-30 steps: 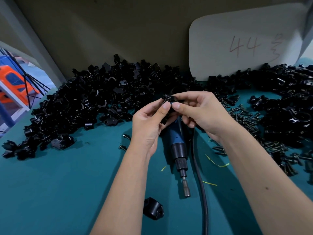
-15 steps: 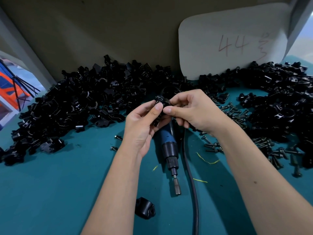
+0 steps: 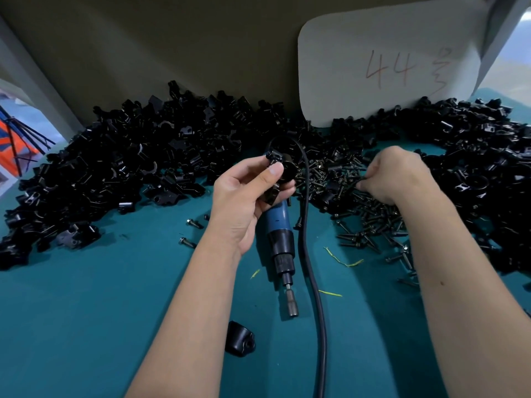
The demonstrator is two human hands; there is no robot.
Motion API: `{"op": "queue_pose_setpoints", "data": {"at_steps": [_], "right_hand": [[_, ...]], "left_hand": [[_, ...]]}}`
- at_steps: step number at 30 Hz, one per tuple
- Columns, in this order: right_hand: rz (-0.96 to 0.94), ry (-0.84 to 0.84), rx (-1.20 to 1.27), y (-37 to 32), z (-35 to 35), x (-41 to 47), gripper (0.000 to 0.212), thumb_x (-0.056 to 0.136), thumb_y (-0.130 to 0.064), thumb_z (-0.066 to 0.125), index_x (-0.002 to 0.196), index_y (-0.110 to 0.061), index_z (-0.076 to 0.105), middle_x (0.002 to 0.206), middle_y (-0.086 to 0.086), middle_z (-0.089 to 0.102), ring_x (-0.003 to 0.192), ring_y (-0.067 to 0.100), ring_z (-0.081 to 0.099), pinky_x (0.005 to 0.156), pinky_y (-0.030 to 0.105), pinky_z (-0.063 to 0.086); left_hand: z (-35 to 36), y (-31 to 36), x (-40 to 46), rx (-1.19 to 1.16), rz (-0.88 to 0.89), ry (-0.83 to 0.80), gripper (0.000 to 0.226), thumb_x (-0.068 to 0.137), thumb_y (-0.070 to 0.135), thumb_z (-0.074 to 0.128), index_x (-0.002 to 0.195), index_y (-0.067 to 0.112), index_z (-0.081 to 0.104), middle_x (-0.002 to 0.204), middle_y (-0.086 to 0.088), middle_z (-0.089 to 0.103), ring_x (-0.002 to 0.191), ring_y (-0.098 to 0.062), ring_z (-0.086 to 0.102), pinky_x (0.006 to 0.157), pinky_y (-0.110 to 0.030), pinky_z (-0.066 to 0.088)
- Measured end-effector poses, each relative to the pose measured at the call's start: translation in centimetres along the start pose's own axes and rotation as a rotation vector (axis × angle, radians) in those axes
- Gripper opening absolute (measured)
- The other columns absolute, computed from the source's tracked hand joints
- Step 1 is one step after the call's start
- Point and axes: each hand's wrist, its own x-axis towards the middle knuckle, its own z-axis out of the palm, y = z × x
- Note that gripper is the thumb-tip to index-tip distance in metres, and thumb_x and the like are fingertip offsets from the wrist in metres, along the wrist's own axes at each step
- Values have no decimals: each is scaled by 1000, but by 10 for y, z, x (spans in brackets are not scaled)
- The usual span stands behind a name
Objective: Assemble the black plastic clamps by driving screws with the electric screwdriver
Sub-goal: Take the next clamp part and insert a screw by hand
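Glossy angular clamp (image 3: 276,179); slender screws (image 3: 370,222)

Both bare forearms are reaching forward from the bottom of the view, the left one angling up from the lower centre, the right one coming in from the lower right edge. The left hand (image 3: 247,196) is raised with its palm turned inward, thumb and fingertips pinching a small black clamp (image 3: 274,162). The right hand (image 3: 393,173) is lying well apart to the right, knuckles up, its fingers curled down and pinching at the screw pile (image 3: 370,214) beneath it.
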Motion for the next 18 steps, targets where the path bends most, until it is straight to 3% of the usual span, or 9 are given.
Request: {"op": "queue_pose_setpoints", "data": {"at_steps": [3, 6, 8, 12, 18], "right_hand": [[15, -70, -65, -4, -2, 1, 21, 92, -20, 78, 101, -2, 74, 80, 10, 61, 75, 21, 63, 50, 24, 42], [-26, -79, 10, -5, -7, -4, 13, 91, -17, 80, 91, -4, 77, 89, 15, 71, 78, 30, 69, 70, 33, 58], [-82, -37, 83, -5, -11, -9, 10, 95, -15, 75, 86, -11, 76, 94, 13, 74, 81, 30, 71, 74, 37, 60], [-278, -18, 569, -15, -17, -19, 16, 100, -15, 69, 84, -15, 69, 73, -1, 73, 54, 11, 62, 49, 24, 50], [-532, -244, 1094, -58, 3, -42, 16, 93, -15, 78, 78, -13, 73, 59, 0, 61, 47, 11, 46, 38, 21, 36]], "left_hand": [[0, -1, 0, 2, 29, 17, 12, 74, 11, 80, 85, 10, 76, 93, -18, 72, 77, -31, 74, 71, -35, 63], [0, -2, 0, 29, 61, 45, 13, 73, 14, 82, 85, 12, 78, 92, -17, 72, 77, -31, 75, 72, -36, 63], [-2, -3, 1, 57, 80, 66, 10, 76, 12, 83, 84, 14, 79, 91, -15, 72, 77, -31, 74, 72, -36, 62], [-5, -4, 4, 165, 123, 80, 13, 82, 6, 82, 87, 18, 79, 95, -12, 73, 76, -28, 74, 68, -32, 61], [-4, -7, 3, 320, 164, 53, 17, 83, 5, 83, 92, 18, 78, 86, 2, 77, 74, -17, 74, 60, -26, 58]]}}
